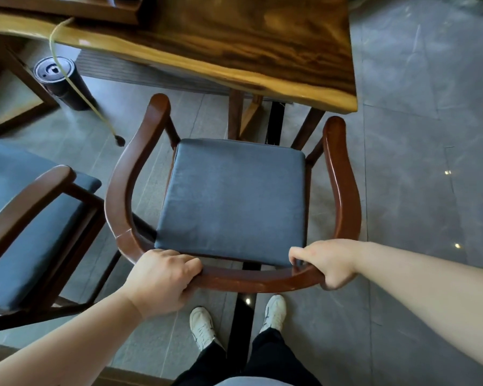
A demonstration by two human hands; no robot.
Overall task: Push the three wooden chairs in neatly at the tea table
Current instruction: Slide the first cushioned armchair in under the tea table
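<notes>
A wooden armchair (343,174) with a curved reddish-brown back rail and a dark blue seat cushion stands in front of me, facing the tea table (234,45). Its armrest tips sit just short of the table's near edge, and the seat lies outside the tabletop. My left hand (161,280) grips the left part of the back rail. My right hand (325,261) grips the right part. A second chair (31,196) of the same kind stands at the left, angled. Part of a third chair frame (25,87) shows at the upper left.
A black cylindrical bin (60,82) stands on the grey tiled floor under the table. A yellowish tube (76,87) hangs from the tabletop down to the floor. My white shoes (204,327) are right behind the chair. Open floor lies to the right.
</notes>
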